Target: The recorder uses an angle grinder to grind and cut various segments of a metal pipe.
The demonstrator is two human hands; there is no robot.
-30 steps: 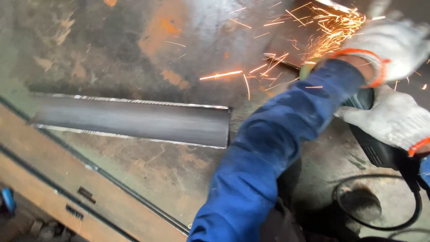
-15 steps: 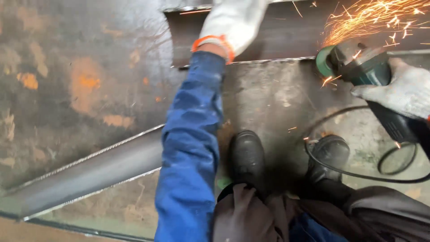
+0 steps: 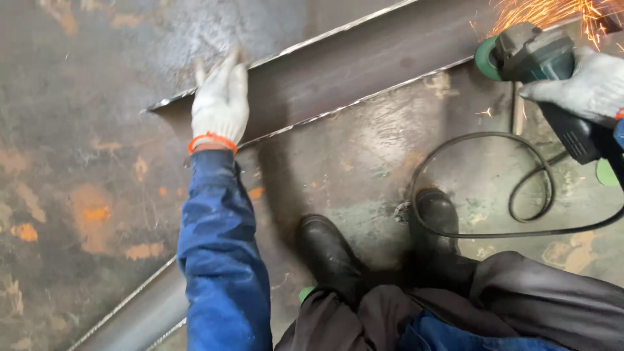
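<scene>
Sparks point(image 3: 552, 13) fly where right hand point(image 3: 588, 84) grips grinder point(image 3: 539, 58); left hand point(image 3: 221, 101) lies flat on steel strip point(image 3: 364, 65), fingers spread.

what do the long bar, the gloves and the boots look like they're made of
Bar: likely steel, dull dark face with bright ground edges, sparks flying. Left hand glove: white knit fabric, orange cuff. Boots: black, smooth, probably leather or rubber.

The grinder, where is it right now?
In the head view the grinder is at the top right, held in the gloved right hand, its disc against the steel bar and throwing sparks.
</scene>
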